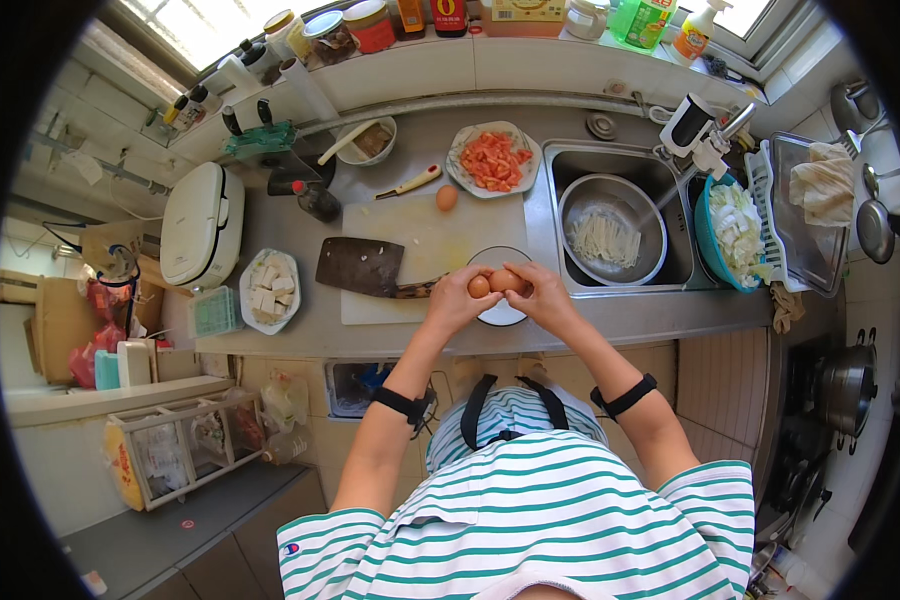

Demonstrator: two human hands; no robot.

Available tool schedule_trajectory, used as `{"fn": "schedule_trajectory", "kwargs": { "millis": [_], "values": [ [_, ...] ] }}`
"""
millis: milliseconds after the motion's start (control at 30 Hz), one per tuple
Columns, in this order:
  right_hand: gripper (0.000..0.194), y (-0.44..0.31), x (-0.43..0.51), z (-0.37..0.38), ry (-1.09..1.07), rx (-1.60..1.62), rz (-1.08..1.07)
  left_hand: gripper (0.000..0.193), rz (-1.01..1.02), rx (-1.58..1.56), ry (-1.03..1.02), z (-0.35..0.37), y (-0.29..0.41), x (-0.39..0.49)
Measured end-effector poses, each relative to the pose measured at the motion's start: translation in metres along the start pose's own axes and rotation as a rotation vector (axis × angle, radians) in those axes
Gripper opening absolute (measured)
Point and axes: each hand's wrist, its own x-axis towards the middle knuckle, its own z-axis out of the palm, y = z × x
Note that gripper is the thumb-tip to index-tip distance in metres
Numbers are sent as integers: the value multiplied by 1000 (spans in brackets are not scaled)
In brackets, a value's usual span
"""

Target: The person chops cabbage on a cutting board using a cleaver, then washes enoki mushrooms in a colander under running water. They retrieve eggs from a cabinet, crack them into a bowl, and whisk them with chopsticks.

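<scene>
My left hand (pixel 456 300) holds a brown egg (pixel 478 286) at its fingertips. Against it, a second brown egg (pixel 506 282) is gripped by my right hand (pixel 541 294); the two eggs look to be touching. Both are above a round bowl (pixel 501 315), whose inside is mostly hidden by my hands. Left of the bowl, a cleaver (pixel 360 266) lies on the white cutting board (pixel 435 225), its handle reaching under my left hand. Another brown egg (pixel 446 198) rests near the board's far edge, beside a small knife with a pale handle (pixel 412 181).
Behind the board is a plate of chopped tomato (pixel 493 161). A plate of tofu cubes (pixel 271 291) and a dark bottle (pixel 316 201) stand left. In the sink (pixel 675 247) sits a metal bowl (pixel 613 184) of enoki mushrooms; a blue basket (pixel 709 251) holds cut cabbage.
</scene>
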Motion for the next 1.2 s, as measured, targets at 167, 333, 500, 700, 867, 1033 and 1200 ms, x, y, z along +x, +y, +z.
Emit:
{"fn": "schedule_trajectory", "kwargs": {
  "millis": [167, 333, 500, 700, 867, 1033, 1200],
  "values": [
    [46, 1, -2, 2, -2, 11, 2, 37, 28, 0, 29, 2, -4, 0],
    [47, 3, -4, -3, -19, -23, -81, 35, 166, 128, 8, -8, -2, 3],
    [47, -2, 0, -16, -43, -235, -277, 34, 294, 238, 7, -18, 8, 5],
    [48, -8, 5, -22, -44, -239, -300, 34, 324, 241, 18, -24, 19, 8],
    [47, -12, 5, -23, -55, -229, -274, 34, 329, 247, 27, -25, 21, 6],
    [45, -16, 4, -25, -42, -200, -286, 34, 352, 236, 72, -24, 21, 3],
    [43, -7, 0, -17, -62, -35, -174, 35, 240, 265, 68, -19, 11, -6]
  ]
}}
